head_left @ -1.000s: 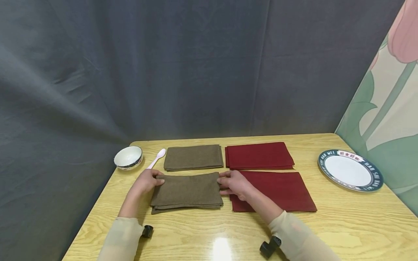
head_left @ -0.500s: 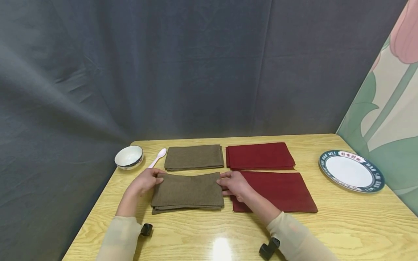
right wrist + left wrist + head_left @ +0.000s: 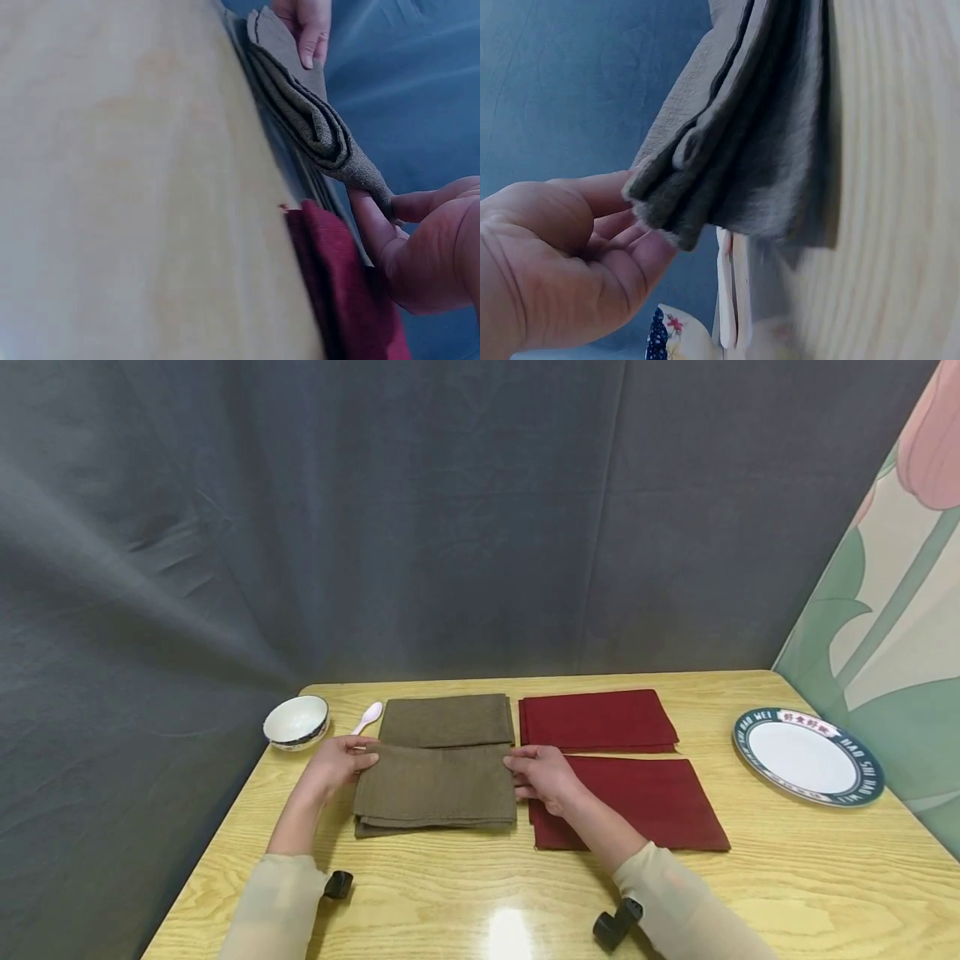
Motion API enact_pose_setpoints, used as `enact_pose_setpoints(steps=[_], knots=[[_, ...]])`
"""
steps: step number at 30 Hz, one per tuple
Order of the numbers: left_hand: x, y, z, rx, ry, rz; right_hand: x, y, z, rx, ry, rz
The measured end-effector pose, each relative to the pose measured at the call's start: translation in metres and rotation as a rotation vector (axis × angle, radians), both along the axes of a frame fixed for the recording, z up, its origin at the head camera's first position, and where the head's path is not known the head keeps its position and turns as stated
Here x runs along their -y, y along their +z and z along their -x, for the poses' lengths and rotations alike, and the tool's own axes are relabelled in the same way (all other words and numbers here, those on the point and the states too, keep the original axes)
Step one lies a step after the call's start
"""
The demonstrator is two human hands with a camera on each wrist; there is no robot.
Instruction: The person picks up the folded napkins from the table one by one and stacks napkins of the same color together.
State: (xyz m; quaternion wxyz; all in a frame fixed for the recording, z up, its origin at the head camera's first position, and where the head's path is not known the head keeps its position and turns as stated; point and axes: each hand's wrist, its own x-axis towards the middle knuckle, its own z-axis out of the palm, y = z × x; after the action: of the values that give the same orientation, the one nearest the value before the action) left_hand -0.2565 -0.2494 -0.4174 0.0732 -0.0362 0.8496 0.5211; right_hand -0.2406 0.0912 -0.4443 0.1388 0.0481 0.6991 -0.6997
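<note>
A folded brown cloth is held a little off the wooden table, its far edge over the near edge of a second folded brown cloth. My left hand pinches its far left corner, thumb on top. My right hand pinches its far right corner. In the right wrist view the layered brown cloth sags between both hands. A flat red cloth lies under my right wrist, and a folded red cloth lies behind it.
A small white bowl and a pale pink spoon lie at the table's far left. A white plate with a dark lettered rim sits at the right. A dark curtain hangs behind; a floral panel stands at the right.
Both hands have lifted the near brown cloth and moved it away from me, so its far edge now overlaps the brown cloth behind it.
</note>
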Motion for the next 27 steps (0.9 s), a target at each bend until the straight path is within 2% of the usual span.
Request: enact_pose_setpoints(steps=[9, 19, 27], knots=[[-0.012, 0.003, 0.013, -0.038, 0.082, -0.09, -0.009, 0.012, 0.023, 0.011, -0.013, 0.026], [-0.018, -0.003, 0.028, -0.046, 0.17, -0.221, -0.013, 0.011, 0.044, 0.011, 0.008, -0.006], [-0.021, -0.003, 0.041, -0.011, 0.161, -0.176, -0.014, 0.01, 0.062, 0.04, 0.007, -0.014]])
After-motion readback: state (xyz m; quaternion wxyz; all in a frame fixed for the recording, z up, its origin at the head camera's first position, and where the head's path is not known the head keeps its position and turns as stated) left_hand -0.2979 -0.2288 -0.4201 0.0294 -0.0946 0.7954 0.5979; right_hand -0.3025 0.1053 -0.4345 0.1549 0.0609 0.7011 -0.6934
